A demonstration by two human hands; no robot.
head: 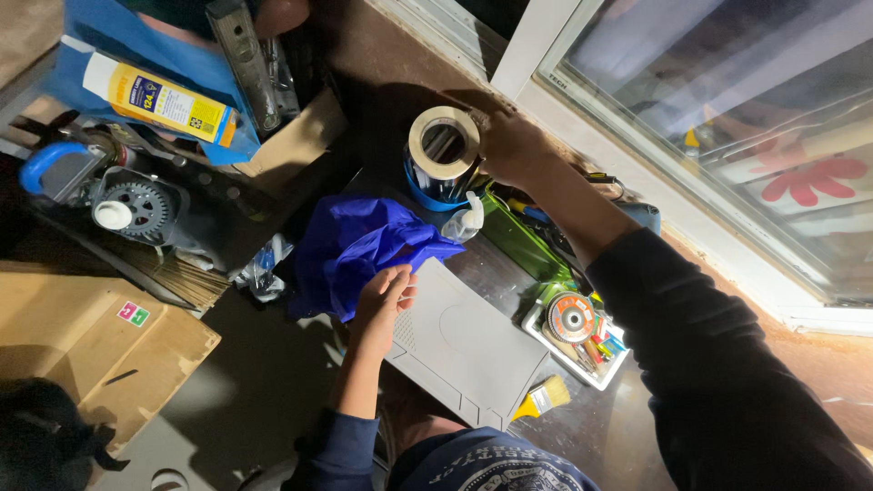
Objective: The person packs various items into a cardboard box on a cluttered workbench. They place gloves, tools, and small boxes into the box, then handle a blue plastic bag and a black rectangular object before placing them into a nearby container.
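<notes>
Tape roll (443,143) touches right hand's (509,145) grip.

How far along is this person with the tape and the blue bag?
Nothing looks taped yet. In hand: the right hand grips the masking tape roll by the window frame; the left hand pinches the blue plastic bag. The paintbrush lies untouched.

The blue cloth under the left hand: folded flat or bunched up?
Bunched up: the blue cloth lies in loose crumpled folds, the left hand pinching its edge.
</notes>
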